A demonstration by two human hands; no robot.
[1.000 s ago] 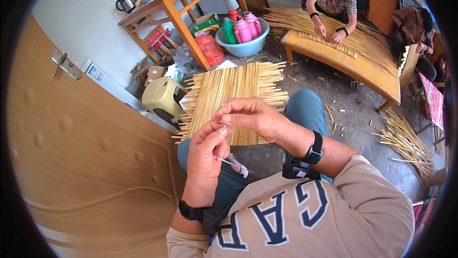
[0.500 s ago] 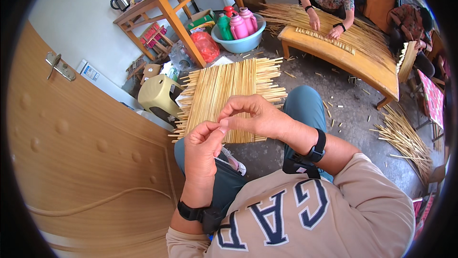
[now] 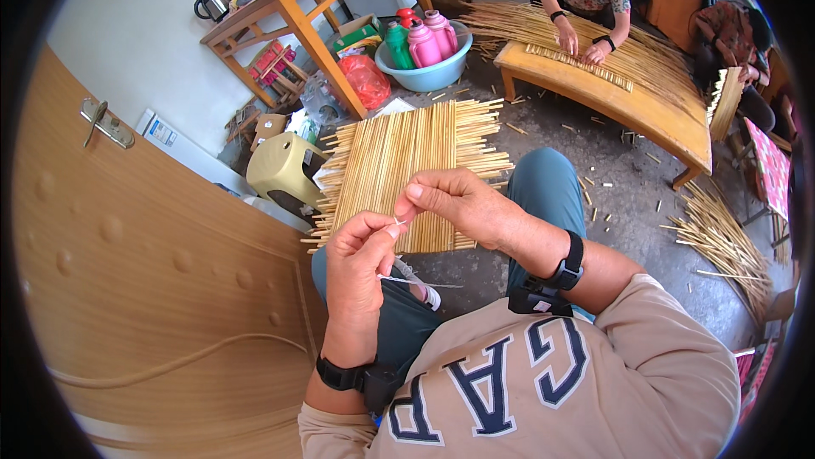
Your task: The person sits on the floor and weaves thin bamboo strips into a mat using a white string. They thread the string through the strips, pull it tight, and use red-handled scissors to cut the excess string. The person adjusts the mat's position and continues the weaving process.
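Half a second ago, the fingertips of both hands met. Now the right hand [image 3: 458, 202] has gone up a little from the left hand [image 3: 356, 259], and a thin bit of string [image 3: 392, 279] shows in the small gap. A long end also pokes out below the left hand, toward 3 o'clock, farther than before. So I think the fingers are in the middle of working the string. The left thumb and first finger pinch it. The right thumb and first finger are close together, but I cannot tell if they grip it.

The string is up in the air, over the near part of the stick mat [image 3: 399, 145]. The mat lies at 12 o'clock, and the hands hide some of it. The right knee [image 3: 548, 187] is close by at 2 o'clock. The door [image 3: 204, 238] at 9 o'clock leaves less room there. A stool [image 3: 280, 166] sits at 10 o'clock, beside the mat. Past the mat, at 12, a tub [image 3: 424, 81] holds flasks [image 3: 424, 47]. A bench [image 3: 645, 126] is at 2, and a stick pile [image 3: 726, 251] at 3.
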